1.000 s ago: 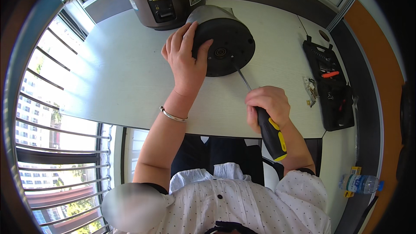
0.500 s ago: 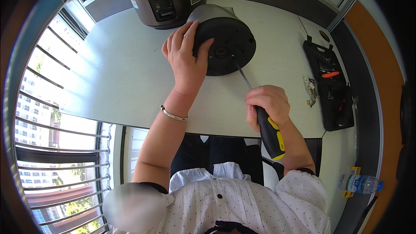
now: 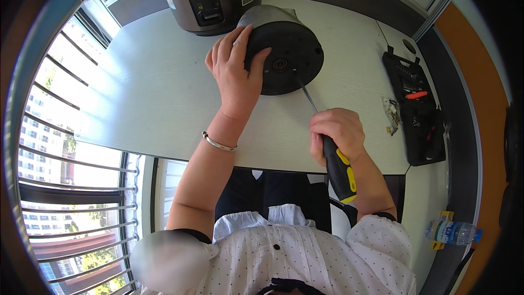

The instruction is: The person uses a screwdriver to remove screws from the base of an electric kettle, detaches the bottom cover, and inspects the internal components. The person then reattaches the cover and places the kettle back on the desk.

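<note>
An electric kettle [image 3: 297,43] is tipped over on the table, its round black underside with a ringed connector facing me. Its silvery body shows behind. My left hand [image 3: 236,71] grips the left side of the base, thumb on the underside and fingers over the rim. In my right hand [image 3: 343,128] is a screwdriver [image 3: 339,172] with a black and yellow handle, fingers wrapped round it. The thin shaft slants up and left, and its tip meets the underside at a small hole right of the connector. Whether a screw sits there is too small to tell.
A brown rice cooker [image 3: 210,5] stands behind, at the far left. On the right lie an open black tool case [image 3: 420,114] with a red-orange tool [image 3: 416,95] and some small loose parts [image 3: 391,110]. A water bottle [image 3: 453,232] is at the lower right. The pale table [image 3: 158,87] ends before my lap.
The screwdriver's handle has turned slightly, with its lower end a little further left. The view has shifted a touch; both hands keep their hold.
</note>
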The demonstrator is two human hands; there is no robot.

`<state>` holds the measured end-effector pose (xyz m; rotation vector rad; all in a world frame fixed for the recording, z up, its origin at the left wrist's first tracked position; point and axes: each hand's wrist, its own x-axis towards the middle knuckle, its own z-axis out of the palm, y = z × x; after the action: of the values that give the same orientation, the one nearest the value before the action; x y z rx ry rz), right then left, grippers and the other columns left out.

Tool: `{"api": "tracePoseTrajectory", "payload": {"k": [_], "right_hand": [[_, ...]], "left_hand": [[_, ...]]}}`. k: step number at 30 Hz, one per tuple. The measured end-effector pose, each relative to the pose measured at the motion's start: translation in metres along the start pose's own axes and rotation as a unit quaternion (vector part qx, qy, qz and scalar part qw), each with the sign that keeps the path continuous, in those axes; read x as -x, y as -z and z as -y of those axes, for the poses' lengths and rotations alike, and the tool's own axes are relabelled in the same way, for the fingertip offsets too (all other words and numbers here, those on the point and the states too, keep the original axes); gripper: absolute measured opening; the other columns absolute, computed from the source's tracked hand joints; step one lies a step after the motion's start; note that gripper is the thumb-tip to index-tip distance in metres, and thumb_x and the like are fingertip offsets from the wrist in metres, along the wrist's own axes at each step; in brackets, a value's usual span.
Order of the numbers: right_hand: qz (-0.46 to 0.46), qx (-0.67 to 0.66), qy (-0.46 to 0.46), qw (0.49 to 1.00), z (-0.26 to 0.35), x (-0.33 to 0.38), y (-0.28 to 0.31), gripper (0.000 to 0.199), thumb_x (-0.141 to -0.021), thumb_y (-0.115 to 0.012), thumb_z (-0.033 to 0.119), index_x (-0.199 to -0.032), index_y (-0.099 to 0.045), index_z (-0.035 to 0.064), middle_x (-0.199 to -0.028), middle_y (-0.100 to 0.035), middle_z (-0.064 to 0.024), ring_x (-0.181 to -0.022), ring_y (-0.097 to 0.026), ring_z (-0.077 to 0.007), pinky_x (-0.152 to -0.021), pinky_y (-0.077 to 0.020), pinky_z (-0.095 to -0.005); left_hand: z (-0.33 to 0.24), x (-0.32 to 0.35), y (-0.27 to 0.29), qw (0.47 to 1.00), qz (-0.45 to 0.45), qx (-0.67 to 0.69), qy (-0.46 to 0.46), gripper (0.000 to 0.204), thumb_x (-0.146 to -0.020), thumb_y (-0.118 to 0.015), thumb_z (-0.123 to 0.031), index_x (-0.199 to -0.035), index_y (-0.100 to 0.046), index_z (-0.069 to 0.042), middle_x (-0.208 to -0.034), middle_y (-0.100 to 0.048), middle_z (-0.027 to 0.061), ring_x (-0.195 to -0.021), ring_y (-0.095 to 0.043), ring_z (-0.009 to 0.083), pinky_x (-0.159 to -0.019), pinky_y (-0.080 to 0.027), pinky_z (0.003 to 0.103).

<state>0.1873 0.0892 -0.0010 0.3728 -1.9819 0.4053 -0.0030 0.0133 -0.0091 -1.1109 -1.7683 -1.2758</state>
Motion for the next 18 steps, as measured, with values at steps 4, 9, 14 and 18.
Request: {"api": "tracePoseTrajectory", "payload": {"k": [4,9,14,18], "right_hand": [[-0.004,0.003,0.005,1.0,0.0,0.001,-0.002,0.022,-0.059,-0.061,-0.003,-0.078,-0.054,0.0061,-0.065,-0.057,-0.0057,-0.05,-0.058,-0.0202,-0.047,-0.0483,-0.0275],[0.021,0.018,0.015,0.999,-0.001,0.007,-0.005,0.024,-0.063,-0.062,-0.002,-0.084,-0.054,0.0061,-0.07,-0.06,-0.0067,-0.053,-0.059,-0.0197,-0.051,-0.0486,-0.0269],[0.038,0.036,-0.002,0.999,0.001,0.007,-0.004,0.029,-0.064,-0.063,-0.002,-0.09,-0.053,0.0067,-0.075,-0.061,-0.0076,-0.055,-0.059,-0.0199,-0.051,-0.0482,-0.0273],[0.055,0.034,-0.02,0.998,0.002,0.009,-0.006,0.034,-0.061,-0.067,0.0,-0.091,-0.053,0.0071,-0.08,-0.059,-0.0077,-0.058,-0.059,-0.0224,-0.051,-0.0485,-0.0295]], "left_hand": [[0.001,0.0,0.001,1.0,0.004,0.001,-0.001,0.041,-0.078,-0.072,-0.019,-0.116,-0.062,-0.008,-0.116,-0.062,0.0046,-0.109,-0.053,0.0222,-0.099,-0.029,0.035],[-0.002,0.0,0.0,0.999,-0.022,-0.029,-0.031,0.039,-0.078,-0.07,-0.018,-0.116,-0.063,-0.01,-0.113,-0.06,0.0041,-0.107,-0.052,0.0227,-0.099,-0.028,0.037],[-0.019,-0.007,0.018,0.982,0.039,0.017,-0.183,0.038,-0.072,-0.07,-0.012,-0.111,-0.068,-0.013,-0.095,-0.059,0.004,-0.091,-0.054,0.0243,-0.087,-0.038,0.035],[-0.023,0.001,0.014,0.924,0.227,0.164,-0.259,0.038,-0.066,-0.068,-0.009,-0.103,-0.07,-0.012,-0.085,-0.055,0.0053,-0.078,-0.055,0.0241,-0.067,-0.046,0.033]]}}
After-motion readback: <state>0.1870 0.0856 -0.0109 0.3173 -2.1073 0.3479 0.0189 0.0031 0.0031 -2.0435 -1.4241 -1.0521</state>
